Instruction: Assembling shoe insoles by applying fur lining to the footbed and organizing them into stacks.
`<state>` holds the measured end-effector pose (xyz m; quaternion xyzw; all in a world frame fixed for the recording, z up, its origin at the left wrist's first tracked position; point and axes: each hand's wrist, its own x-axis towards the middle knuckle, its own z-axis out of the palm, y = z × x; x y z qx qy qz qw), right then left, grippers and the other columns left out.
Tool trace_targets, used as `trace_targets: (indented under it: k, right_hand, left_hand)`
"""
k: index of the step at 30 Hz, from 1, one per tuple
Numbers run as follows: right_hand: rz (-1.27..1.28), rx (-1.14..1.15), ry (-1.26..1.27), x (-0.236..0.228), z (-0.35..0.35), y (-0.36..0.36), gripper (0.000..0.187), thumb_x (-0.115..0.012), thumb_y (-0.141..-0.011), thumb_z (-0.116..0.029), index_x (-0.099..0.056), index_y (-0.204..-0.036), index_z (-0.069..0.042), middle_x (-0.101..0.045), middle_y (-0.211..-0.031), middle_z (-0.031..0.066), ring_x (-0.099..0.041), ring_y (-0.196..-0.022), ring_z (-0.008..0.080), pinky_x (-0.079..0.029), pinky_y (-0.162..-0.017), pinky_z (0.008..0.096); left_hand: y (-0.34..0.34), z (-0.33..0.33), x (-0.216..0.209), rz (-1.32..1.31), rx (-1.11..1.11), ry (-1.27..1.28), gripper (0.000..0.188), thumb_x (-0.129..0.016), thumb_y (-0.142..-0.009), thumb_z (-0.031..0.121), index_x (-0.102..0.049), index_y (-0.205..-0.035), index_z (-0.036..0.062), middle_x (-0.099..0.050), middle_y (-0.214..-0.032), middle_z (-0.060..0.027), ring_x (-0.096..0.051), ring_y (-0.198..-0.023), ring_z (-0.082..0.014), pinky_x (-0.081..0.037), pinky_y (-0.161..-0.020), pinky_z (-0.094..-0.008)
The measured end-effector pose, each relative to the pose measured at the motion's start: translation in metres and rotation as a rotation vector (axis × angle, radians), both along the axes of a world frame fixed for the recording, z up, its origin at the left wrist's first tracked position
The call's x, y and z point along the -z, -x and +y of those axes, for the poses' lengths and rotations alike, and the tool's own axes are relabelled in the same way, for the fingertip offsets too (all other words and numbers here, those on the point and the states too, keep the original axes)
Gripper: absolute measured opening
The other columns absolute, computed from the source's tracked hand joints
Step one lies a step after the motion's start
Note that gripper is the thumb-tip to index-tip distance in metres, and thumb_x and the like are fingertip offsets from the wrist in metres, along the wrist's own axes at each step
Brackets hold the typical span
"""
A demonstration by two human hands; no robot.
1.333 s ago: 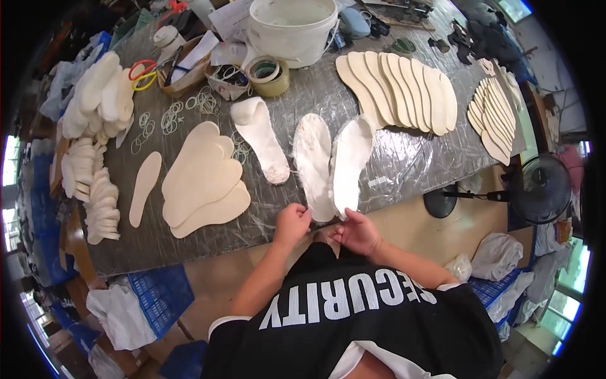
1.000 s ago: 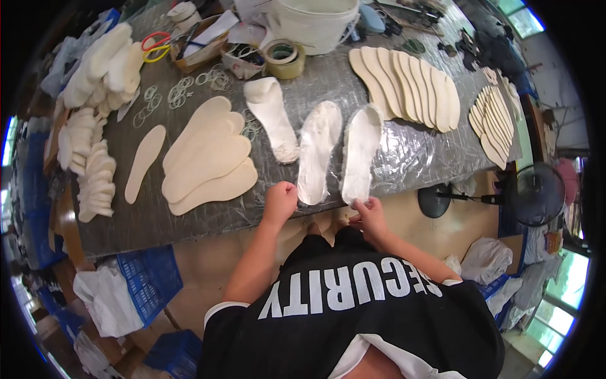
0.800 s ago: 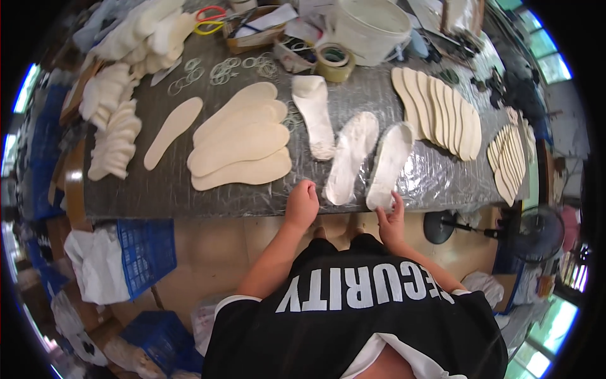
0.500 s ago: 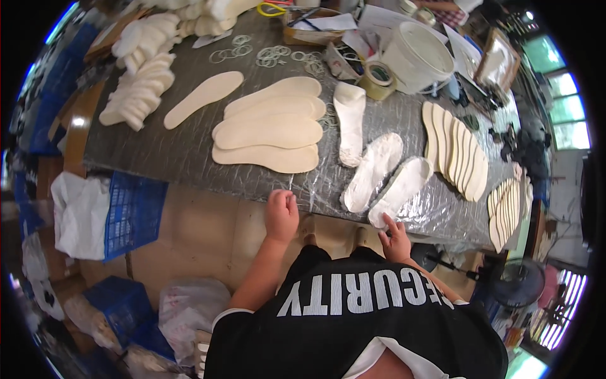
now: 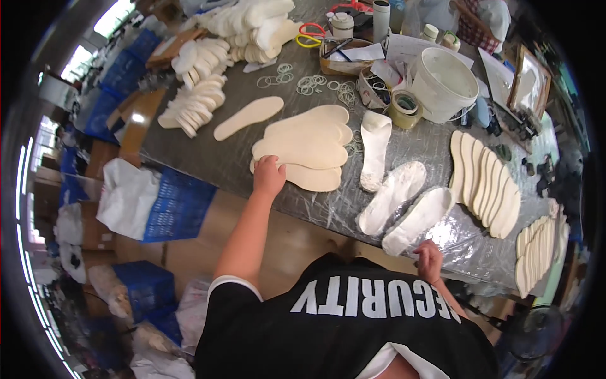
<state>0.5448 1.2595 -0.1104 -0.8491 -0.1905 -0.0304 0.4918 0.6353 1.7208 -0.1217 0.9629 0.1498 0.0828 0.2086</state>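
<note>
My left hand (image 5: 269, 176) reaches onto the left end of a pile of cream insoles (image 5: 312, 177), its fingers closed on the edge of one near the front. My right hand (image 5: 429, 260) hangs at the table's front edge with its fingers curled; nothing shows in it. Just beyond it lies a white foot-shaped form (image 5: 418, 221), apart from the fingers. A second white form (image 5: 392, 197) rests beside that one, and a third white form (image 5: 375, 150) stands farther back. Left of the pile is a single cream insole (image 5: 249, 118).
Fanned cream insoles (image 5: 485, 183) lie to the right, with another stack (image 5: 534, 252) by the right edge. White pads (image 5: 197, 104) are heaped at the back left. Rubber rings (image 5: 311, 84), a tape roll (image 5: 404, 108) and a white bucket (image 5: 444, 85) sit farther back. A blue crate (image 5: 180, 205) stands below left.
My left hand has moved forward from the table edge onto the insole pile. My right hand has come off the white form and curled. The view has shifted, so the table sits farther right.
</note>
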Motion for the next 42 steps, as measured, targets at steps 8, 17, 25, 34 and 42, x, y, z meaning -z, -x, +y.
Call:
trace_targets:
  k: [8, 17, 25, 34, 42]
  right_hand:
    - [0.386, -0.059, -0.138, -0.026, 0.117, -0.048, 0.032, -0.055, -0.08, 0.001, -0.05, -0.112, 0.0, -0.055, -0.095, 0.0131, -0.058, -0.072, 0.0186, -0.048, -0.068, 0.0273]
    - [0.193, 0.2, 0.277, 0.032, 0.262, -0.124, 0.063, -0.067, -0.07, -0.015, -0.038, -0.124, -0.003, -0.037, -0.123, 0.0274, -0.036, -0.114, 0.0426, -0.029, -0.098, 0.047]
    - [0.211, 0.408, 0.411, 0.032, 0.336, -0.137, 0.059, -0.068, -0.07, -0.014, -0.041, -0.122, -0.006, -0.035, -0.126, 0.0252, -0.036, -0.114, 0.0422, -0.03, -0.096, 0.0477]
    - [0.228, 0.37, 0.212, 0.025, 0.376, -0.133, 0.06, -0.067, -0.069, -0.01, -0.04, -0.122, -0.003, -0.029, -0.131, 0.0259, -0.033, -0.12, 0.0435, -0.033, -0.099, 0.0463]
    - [0.358, 0.556, 0.043, 0.026, 0.359, -0.091, 0.046, -0.065, -0.072, -0.01, -0.047, -0.114, -0.004, -0.035, -0.126, 0.0241, -0.037, -0.118, 0.0382, -0.036, -0.096, 0.0411]
  left_hand:
    - [-0.069, 0.096, 0.014, 0.109, -0.181, -0.002, 0.03, -0.061, -0.076, 0.02, -0.062, -0.097, -0.0008, -0.062, -0.092, -0.0201, -0.057, -0.09, -0.0363, -0.045, -0.083, -0.0429]
    - [-0.116, 0.214, 0.022, 0.131, -0.043, -0.251, 0.029, -0.062, -0.075, 0.016, -0.059, -0.098, -0.0014, -0.056, -0.105, -0.0218, -0.051, -0.102, -0.0355, -0.039, -0.091, -0.0436]
    - [-0.086, 0.264, 0.029, 0.199, -0.008, 0.64, 0.018, -0.065, -0.077, 0.008, -0.059, -0.09, -0.0038, -0.062, -0.076, -0.0044, -0.055, -0.067, -0.0076, -0.045, -0.062, -0.0228]
    - [-0.131, 0.267, 0.041, -0.164, 0.222, 0.227, 0.018, -0.052, -0.085, 0.011, -0.06, -0.095, -0.0014, -0.06, -0.087, -0.018, -0.057, -0.082, -0.0344, -0.046, -0.072, -0.0393]
    - [-0.127, 0.214, -0.087, -0.363, 0.452, 0.027, 0.011, -0.047, -0.086, 0.005, -0.055, -0.092, -0.0005, -0.055, -0.087, -0.0145, -0.054, -0.081, -0.0327, -0.045, -0.071, -0.0368]
